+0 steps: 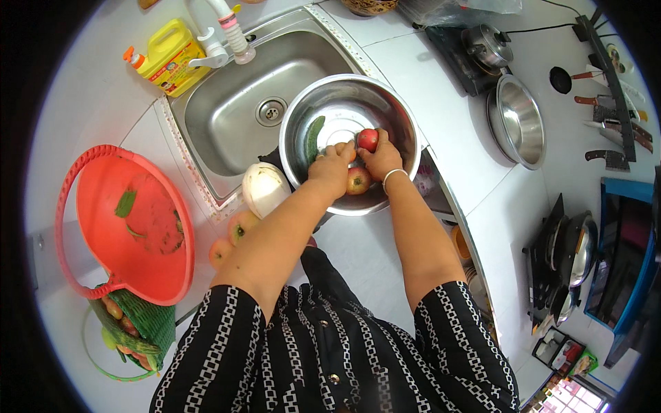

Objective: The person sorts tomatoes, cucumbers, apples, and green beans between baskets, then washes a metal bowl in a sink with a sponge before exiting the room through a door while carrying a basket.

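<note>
Both hands are inside a large steel bowl that rests over the sink's right edge. My right hand, with a white bracelet at the wrist, has its fingers closed round a red apple. My left hand is close beside it. Its fingers bend over a small orange-coloured round thing, mostly hidden by them. Another red-yellow apple lies between the hands at the near side of the bowl. A green cucumber leans along the bowl's left wall.
Left of the bowl lie a large white vegetable and apples. The steel sink has a tap and a yellow jug behind it. Far left stands a red basket; rightward are steel basins and a stove with a pot.
</note>
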Tool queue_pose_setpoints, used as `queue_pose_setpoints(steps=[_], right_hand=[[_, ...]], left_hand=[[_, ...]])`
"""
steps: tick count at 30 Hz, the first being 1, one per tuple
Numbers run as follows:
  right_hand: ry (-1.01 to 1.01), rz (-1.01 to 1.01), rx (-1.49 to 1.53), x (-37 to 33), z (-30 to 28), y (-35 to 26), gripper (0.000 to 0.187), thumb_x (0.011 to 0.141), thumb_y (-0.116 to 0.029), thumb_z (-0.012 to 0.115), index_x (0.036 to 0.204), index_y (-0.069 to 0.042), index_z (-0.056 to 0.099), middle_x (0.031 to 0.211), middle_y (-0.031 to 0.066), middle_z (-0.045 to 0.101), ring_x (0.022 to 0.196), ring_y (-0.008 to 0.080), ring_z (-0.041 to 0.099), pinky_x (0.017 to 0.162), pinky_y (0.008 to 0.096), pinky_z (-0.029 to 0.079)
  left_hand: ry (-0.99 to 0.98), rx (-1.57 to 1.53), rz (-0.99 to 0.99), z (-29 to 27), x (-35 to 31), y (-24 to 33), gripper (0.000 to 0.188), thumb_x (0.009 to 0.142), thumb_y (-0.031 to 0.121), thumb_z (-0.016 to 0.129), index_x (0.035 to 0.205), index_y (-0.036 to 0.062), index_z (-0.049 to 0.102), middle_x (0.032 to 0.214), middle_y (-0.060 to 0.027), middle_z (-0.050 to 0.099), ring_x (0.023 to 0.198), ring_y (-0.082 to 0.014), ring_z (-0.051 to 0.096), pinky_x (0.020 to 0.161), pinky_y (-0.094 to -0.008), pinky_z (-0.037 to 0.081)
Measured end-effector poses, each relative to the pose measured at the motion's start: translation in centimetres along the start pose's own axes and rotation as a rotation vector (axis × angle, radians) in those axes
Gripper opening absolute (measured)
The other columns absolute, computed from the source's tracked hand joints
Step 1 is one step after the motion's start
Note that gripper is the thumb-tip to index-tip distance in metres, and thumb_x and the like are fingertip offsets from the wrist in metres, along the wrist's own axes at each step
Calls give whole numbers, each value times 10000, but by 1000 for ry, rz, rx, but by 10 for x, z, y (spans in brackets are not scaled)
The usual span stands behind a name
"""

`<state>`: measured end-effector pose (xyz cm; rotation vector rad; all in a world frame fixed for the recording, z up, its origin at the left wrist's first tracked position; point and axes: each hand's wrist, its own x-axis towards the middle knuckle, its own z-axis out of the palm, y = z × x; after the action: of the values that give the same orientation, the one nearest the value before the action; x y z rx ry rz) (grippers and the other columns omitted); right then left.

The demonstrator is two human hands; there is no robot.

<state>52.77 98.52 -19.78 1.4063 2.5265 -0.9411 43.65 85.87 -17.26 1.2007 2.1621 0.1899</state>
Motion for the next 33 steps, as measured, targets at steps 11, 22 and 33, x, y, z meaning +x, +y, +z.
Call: queue_pose_setpoints(steps=[11, 22, 33], right_hand=[[-539, 418, 784, 3, -14, 2, 642, 789, -504, 678, 1250, -84, 525, 1180, 104, 566, 1032, 216, 568, 837, 397, 506], [-701, 516, 1156, -17, -12, 8, 628, 865, -534, 570, 1320, -117, 457, 1294, 133, 497, 1201, 319, 472, 914, 644, 392], [-503, 14, 1237, -112, -66, -111, 549, 917, -435, 544, 1316, -76, 427, 1238, 133, 534, 1091, 270, 574, 871, 439, 516]], left_hand=[[-240, -621, -58, 4, 30, -52, 964, 656, 179, 715, 1459, 144, 184, 1285, -222, 450, 1115, -318, 544, 893, -371, 482], [-442, -1284, -411, -11, 14, -36, 635, 742, 239, 693, 1286, 185, 369, 1245, -98, 469, 1097, -279, 538, 809, -487, 527], [194, -921, 19, -105, -114, -39, 787, 630, 286, 709, 1283, 4, 373, 1068, -241, 597, 1005, -340, 599, 842, -390, 486]])
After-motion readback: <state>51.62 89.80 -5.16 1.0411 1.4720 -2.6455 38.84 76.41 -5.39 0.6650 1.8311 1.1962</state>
